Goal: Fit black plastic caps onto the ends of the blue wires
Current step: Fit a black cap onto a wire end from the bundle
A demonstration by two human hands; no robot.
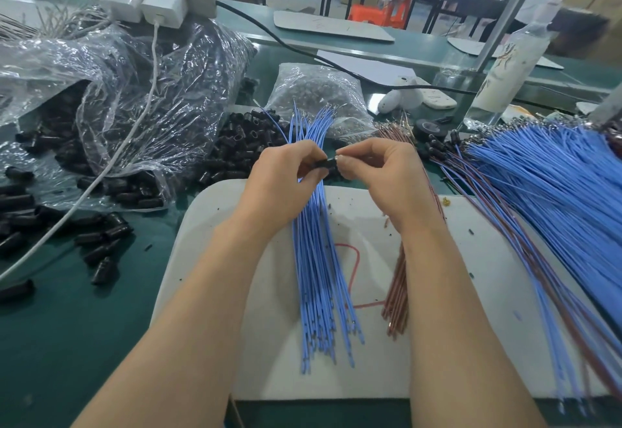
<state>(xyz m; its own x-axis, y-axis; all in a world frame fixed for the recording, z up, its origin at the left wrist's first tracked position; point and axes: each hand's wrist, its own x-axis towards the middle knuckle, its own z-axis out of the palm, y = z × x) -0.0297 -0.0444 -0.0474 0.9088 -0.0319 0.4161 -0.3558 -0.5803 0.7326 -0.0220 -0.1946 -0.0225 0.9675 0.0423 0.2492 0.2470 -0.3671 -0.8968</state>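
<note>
Over the white pad (pixel 437 293), both forearms reach fwd from the bottom edge, wrists bent a little inward so the two hands meet near the pad's far edge. L hand (pixel 286 175) is knuckles-up, fingers curled round a bundle of blue wires (pixel 316 259). The bundle runs through the fist: far ends fan upward beyond the fingers, near ends splay out on the pad btwn the forearms. R hand (pixel 380 172) is also knuckles-up, thumb and forefinger pressed together in a tight pinch, other fingers curled under.

One black cap (pixel 323 165) sits right btwn the two sets of fingertips, lying roughly crosswise, touching L fingertips on one end and R pinch on the other. Can't tell whether a wire end is already inside it; fingers hide that.

More loose caps (pixel 235 151) lie piled just beyond L hand and spill from a clear plastic bag (pixel 134 91) onto the green table (pixel 84 326). Brown wires (pixel 397 293) lie under R forearm. A big heap of blue wires (pixel 555 192) is spread at far right.
</note>
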